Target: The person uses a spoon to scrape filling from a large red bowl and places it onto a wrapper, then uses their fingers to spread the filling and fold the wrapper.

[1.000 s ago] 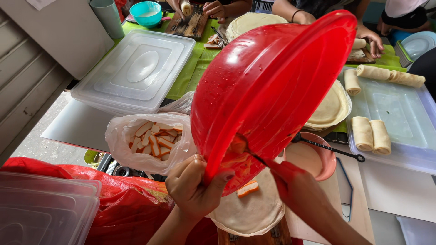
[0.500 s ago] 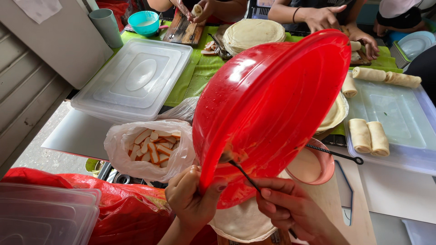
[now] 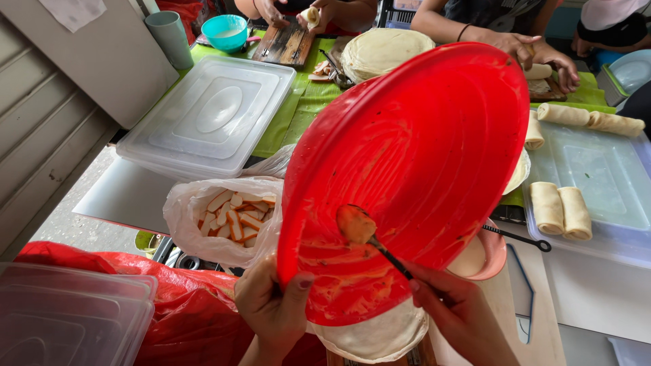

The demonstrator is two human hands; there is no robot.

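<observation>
left hand [image 3: 271,308] grips tilted red bowl's [image 3: 434,149] lower rim; right hand [image 3: 458,308] holds spoon [image 3: 363,230] inside.

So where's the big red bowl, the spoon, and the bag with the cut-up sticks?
red bowl [image 3: 420,156], head view, on its smeared inner wall.
spoon [image 3: 357,224], head view, on its loaded scoop end.
plastic bag [image 3: 196,230], head view, on its clear left side.

- The left hand [image 3: 274,308] rises from the bottom edge of the view, fingers curled shut in a grip, with the thumb [image 3: 296,288] pressed forward and its nail showing.
- The right hand [image 3: 456,313] enters from the lower right, forearm angled up and leftwards, its fingers [image 3: 422,276] pinched closed together around a thin handle.
</observation>
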